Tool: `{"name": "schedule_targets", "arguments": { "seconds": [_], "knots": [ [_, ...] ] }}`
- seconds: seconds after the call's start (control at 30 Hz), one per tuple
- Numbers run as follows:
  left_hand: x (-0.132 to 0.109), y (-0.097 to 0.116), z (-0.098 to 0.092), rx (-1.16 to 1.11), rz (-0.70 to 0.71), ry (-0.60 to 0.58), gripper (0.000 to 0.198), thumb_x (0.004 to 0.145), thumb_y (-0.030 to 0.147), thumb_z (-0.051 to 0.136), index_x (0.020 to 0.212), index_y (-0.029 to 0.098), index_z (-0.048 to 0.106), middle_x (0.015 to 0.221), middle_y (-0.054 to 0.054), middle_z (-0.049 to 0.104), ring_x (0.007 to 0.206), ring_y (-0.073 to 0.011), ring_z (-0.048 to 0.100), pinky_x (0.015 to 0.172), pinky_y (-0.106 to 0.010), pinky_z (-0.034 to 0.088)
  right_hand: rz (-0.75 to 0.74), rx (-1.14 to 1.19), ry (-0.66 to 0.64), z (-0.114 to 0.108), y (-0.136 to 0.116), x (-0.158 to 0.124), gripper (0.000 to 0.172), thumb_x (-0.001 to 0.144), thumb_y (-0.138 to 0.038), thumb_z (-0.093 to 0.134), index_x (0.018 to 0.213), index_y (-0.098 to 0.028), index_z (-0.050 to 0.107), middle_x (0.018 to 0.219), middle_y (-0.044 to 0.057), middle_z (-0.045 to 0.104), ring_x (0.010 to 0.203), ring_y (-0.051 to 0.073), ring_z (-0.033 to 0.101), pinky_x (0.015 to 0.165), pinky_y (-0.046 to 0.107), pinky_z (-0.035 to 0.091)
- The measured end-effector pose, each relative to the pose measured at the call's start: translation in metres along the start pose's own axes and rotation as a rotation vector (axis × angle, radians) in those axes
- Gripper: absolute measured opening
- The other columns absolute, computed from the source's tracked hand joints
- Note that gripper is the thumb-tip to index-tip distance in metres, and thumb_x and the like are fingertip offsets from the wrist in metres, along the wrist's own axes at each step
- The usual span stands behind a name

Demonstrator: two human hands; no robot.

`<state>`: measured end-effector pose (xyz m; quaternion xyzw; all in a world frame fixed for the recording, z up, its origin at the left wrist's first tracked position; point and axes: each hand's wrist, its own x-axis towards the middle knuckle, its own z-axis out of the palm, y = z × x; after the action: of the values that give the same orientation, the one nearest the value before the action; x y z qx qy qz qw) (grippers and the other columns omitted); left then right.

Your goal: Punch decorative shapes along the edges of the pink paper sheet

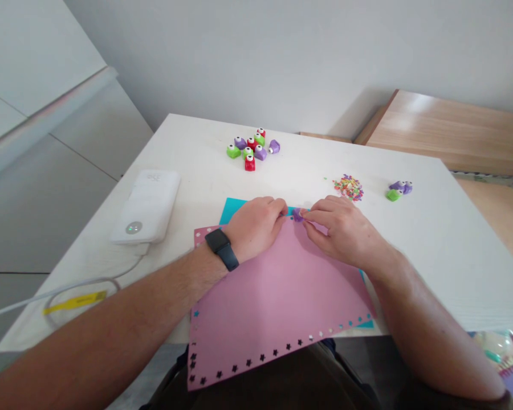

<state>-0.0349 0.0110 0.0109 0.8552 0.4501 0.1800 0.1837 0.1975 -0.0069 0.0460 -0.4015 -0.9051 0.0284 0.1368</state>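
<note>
A pink sheet of paper [277,285] lies over a turquoise sheet [232,209] and hangs past the table's front edge. Star-shaped holes run along its borders. At the far edge, my left hand [259,225], with a dark watch [222,249] on the wrist, pinches the pink sheet with curled fingers. My right hand [342,228] grips a small purple craft punch [298,214] placed on that same edge, just right of my left fingertips. The punch is partly covered by my fingers.
Several red, green and purple punches [250,163] cluster at the back. Colourful paper bits [349,188] are heaped beyond my right hand. More punches [394,195] stand far right. A white power bank [147,206] with a cable [68,288] occupies the left side.
</note>
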Motion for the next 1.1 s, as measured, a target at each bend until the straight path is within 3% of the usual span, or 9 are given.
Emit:
{"name": "schedule_targets", "arguments": {
  "seconds": [0.4,0.57,0.9,1.1],
  "knots": [
    [-0.0005,-0.0001,-0.0001,0.015,0.013,0.047,0.019,0.105,0.022,0.051,0.109,0.017,0.069,0.104,-0.011,0.07,0.103,-0.0273,0.066,0.096,-0.045,0.054,0.001,-0.009,-0.002,-0.0004,-0.0004,0.0002,0.021,0.103,-0.022,0.061,0.111,-0.02,0.08,0.091,0.009,0.076,0.09,0.024,0.066,0.085,0.039,0.048],
    [-0.0014,0.0013,-0.0029,-0.005,0.074,0.095,0.025,0.106,0.023,0.052,0.124,0.017,0.069,0.115,-0.012,0.069,0.112,-0.0273,0.064,0.104,-0.046,0.052,-0.001,-0.008,-0.012,-0.0008,-0.0008,-0.0002,0.023,0.103,-0.023,0.059,0.111,-0.019,0.08,0.092,0.009,0.075,0.09,0.024,0.066,0.086,0.039,0.048],
    [-0.0023,0.0024,-0.0031,0.004,0.195,0.052,0.034,0.103,0.026,0.063,0.135,0.019,0.067,0.115,-0.01,0.068,0.108,-0.0267,0.062,0.1,-0.044,0.051,0.007,-0.007,-0.026,-0.0017,-0.0023,0.0009,0.021,0.102,-0.021,0.06,0.103,-0.018,0.08,0.088,0.009,0.074,0.09,0.024,0.066,0.086,0.038,0.047],
    [-0.0024,0.0014,-0.0026,0.058,0.183,0.012,0.038,0.102,0.031,0.067,0.138,0.018,0.065,0.117,-0.01,0.07,0.111,-0.0288,0.063,0.102,-0.046,0.051,0.007,-0.002,-0.025,-0.001,-0.0017,0.001,0.024,0.104,-0.022,0.056,0.105,-0.018,0.08,0.088,0.009,0.074,0.09,0.024,0.066,0.086,0.039,0.047]
  ]
}}
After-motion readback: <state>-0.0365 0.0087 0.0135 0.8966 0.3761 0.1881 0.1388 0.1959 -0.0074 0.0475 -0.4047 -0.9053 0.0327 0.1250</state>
